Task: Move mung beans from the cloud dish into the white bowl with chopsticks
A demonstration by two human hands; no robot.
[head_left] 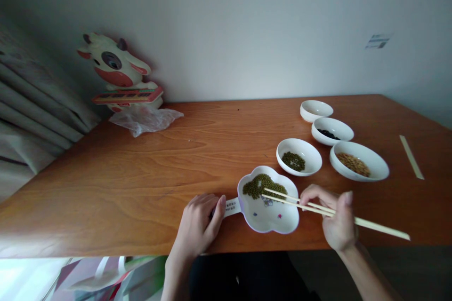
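Note:
My left hand [202,220] is closed round the handle of a white cloud-shaped dish [268,223] with a purple rim. Green mung beans [261,186] lie in the dish's upper part. A pair of wooden chopsticks [374,226] is held in my right hand [337,216], their tips at the lower edge of the beans. No bean can be made out between the tips. Just behind the dish stands a white bowl [308,165] with more mung beans inside. Right of it is a larger white bowl [379,169] of tan-brown grains or beans.
Farther back are a bowl with black beans [348,134] and a white bowl [314,115] whose bottom is partly hidden. A paper strip [411,157] lies far right. A cow toy keyboard [127,96] and a clear plastic bag [148,122] sit back left. The table's front edge is close.

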